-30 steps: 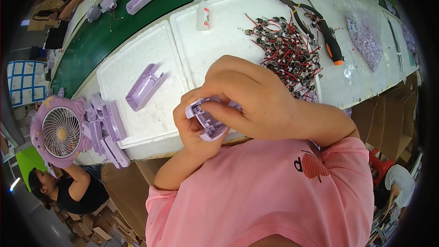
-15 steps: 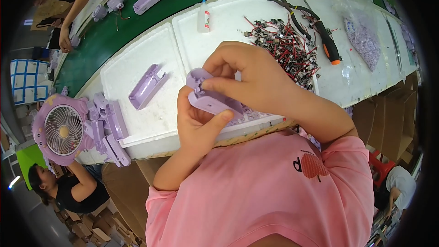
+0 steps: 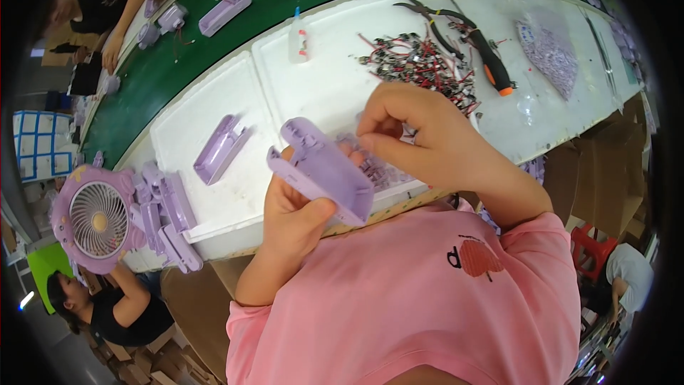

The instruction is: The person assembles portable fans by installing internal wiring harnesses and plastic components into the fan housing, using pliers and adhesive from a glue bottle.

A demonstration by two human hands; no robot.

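Observation:
My left hand (image 3: 288,221) grips a long, hollow purple plastic housing (image 3: 326,171), tilted with its open side up; the thumb presses on its outer wall. To the right of the housing, my right hand (image 3: 417,125) has its fingers curled with thumb and forefinger close together. Whatever lies between those fingertips, if anything, cannot be made out. Just below that hand is a spread of small purple plastic parts (image 3: 388,175), partly covered by it. A similar purple housing (image 3: 221,150) lies on the white tray (image 3: 263,171) to the left.
Beyond my right hand lie a heap of small connectors with red and black wires (image 3: 420,64), pliers (image 3: 449,28) and an orange-black screwdriver (image 3: 495,64). A glue bottle (image 3: 298,43), a bag of purple pieces (image 3: 548,60), a purple fan (image 3: 100,217) and stacked housings (image 3: 167,203) surround the work area.
My right hand has left the housing and moved right, over the small parts. The left hand has tipped the housing and brought it slightly lower, showing more of its inside.

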